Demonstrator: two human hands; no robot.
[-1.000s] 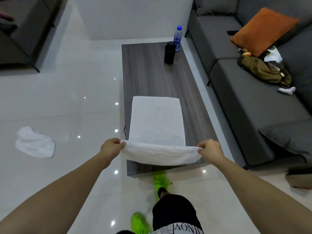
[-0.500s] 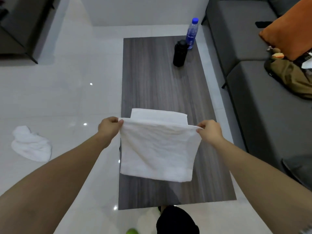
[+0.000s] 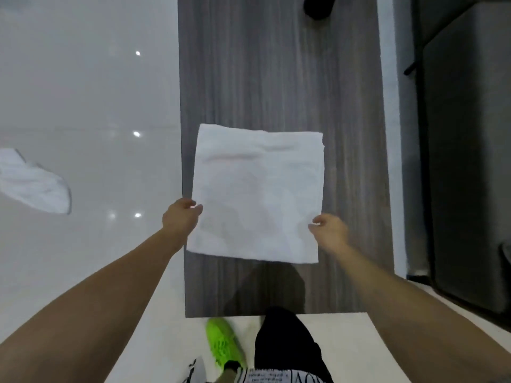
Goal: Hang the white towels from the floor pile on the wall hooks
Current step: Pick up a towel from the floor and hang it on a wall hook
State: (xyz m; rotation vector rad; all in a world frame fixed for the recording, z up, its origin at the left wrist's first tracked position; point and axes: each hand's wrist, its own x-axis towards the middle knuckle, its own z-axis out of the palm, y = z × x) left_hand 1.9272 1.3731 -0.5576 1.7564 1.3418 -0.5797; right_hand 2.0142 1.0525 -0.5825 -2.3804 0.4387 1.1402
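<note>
A white towel (image 3: 257, 194), folded into a rough square, lies flat on the dark wood-grain coffee table (image 3: 276, 73). My left hand (image 3: 179, 218) is at the towel's left edge with thumb and fingers curled onto the cloth. On the right edge, toward the near corner, my right hand (image 3: 329, 230) pinches the towel the same way. A second white towel (image 3: 36, 186) lies crumpled on the glossy floor to the left. No wall hooks are in view.
The base of a black bottle (image 3: 318, 6) stands at the table's far end. A dark grey sofa (image 3: 470, 161) runs along the right. My green shoe (image 3: 224, 346) and black-clad leg are at the table's near edge.
The lifted towel edge has been carried forward and laid down, so the towel is now folded flat. Both hands have come back to its side edges. The view has tilted down.
</note>
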